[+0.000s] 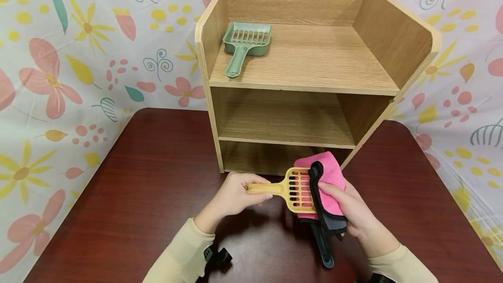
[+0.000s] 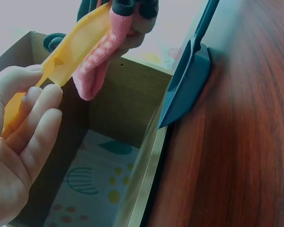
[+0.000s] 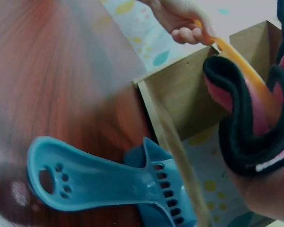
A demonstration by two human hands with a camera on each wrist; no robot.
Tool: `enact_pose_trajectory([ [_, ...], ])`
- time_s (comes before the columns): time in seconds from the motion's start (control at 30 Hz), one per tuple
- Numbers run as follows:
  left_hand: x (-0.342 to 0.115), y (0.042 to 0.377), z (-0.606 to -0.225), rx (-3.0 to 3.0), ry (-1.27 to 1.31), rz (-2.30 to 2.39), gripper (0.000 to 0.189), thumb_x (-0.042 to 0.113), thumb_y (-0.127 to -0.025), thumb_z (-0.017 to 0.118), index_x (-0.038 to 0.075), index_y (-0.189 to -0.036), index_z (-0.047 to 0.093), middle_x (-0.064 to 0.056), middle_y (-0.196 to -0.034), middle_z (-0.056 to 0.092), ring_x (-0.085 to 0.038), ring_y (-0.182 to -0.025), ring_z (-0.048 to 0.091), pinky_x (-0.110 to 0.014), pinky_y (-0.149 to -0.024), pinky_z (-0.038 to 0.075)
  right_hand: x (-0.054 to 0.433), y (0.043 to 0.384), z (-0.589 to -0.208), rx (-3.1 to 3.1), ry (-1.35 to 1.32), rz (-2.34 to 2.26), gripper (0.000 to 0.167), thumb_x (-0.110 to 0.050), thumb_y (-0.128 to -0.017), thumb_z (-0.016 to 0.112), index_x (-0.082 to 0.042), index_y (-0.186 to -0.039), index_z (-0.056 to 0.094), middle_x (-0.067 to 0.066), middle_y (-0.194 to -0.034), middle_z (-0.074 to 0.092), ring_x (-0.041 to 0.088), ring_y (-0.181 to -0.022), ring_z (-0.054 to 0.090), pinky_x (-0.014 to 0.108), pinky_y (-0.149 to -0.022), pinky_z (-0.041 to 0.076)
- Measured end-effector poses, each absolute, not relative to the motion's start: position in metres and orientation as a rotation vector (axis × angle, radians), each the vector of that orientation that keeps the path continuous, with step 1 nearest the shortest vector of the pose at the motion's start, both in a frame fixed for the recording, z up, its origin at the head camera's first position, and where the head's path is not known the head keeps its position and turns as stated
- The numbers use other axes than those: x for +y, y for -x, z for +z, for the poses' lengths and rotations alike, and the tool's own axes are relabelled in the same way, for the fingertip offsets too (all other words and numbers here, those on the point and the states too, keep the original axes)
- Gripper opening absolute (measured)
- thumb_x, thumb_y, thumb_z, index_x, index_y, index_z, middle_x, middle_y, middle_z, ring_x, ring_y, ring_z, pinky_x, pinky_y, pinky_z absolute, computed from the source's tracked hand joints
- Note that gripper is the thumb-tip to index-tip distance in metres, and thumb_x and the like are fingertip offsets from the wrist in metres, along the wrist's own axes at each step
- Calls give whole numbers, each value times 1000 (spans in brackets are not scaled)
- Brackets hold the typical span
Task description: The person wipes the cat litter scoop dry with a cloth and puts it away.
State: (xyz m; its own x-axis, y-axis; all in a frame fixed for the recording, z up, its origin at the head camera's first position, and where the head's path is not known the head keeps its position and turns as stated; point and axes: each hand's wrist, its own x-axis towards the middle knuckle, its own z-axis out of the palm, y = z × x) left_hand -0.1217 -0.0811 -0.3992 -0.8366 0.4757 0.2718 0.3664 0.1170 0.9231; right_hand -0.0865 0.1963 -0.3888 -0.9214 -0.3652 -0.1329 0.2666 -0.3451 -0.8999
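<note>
My left hand (image 1: pixel 239 193) pinches the handle of a yellow slotted litter scoop (image 1: pixel 300 190) between thumb and fingers, its head pointing right. A pink cloth (image 1: pixel 332 174) with black edging is folded over the far end of the scoop's head. My right hand (image 1: pixel 355 208) grips that cloth from the right, thumb on top, wrapping it round the scoop. Beneath them on the table lies a dark blue litter scoop (image 3: pixel 99 182), its handle toward me. In the head view the cloth and yellow scoop hide most of it.
A wooden shelf unit (image 1: pixel 302 87) stands at the back of the dark red table (image 1: pixel 157 178). On its top shelf, at the left, a green litter scoop (image 1: pixel 245 45) rests in a matching holder. A patterned curtain (image 1: pixel 98 34) hangs behind.
</note>
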Motion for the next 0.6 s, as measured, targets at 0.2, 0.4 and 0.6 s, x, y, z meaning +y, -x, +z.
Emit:
enact_pose_trajectory([
  [0.2, -82, 123, -401, 2323, -850, 1812, 20, 8, -76, 77, 2, -94, 72, -11, -65, 69, -14, -50, 64, -28, -47, 53, 194, 87, -386, 1934, -134, -2212, 28, -14, -94, 58, -20, -119, 46, -4, -85, 72, 14, -73, 71, 30, -64, 57],
  [0.4, -84, 125, -402, 2349, -825, 1785, 20, 8, -76, 77, 2, -94, 72, -11, -67, 69, -14, -51, 65, -28, -48, 54, 195, 86, -384, 2004, -202, -2236, 27, -15, -93, 60, -21, -116, 49, -6, -82, 71, 11, -70, 70, 28, -63, 57],
  [0.6, -84, 125, -402, 2208, -771, 1843, 21, 6, -77, 76, 0, -96, 71, -17, -71, 69, -32, -54, 66, -36, -51, 56, 202, 85, -384, 1598, 37, -2347, 17, -15, -101, 42, -18, -116, 48, 1, -94, 72, 15, -83, 71, 31, -72, 57],
])
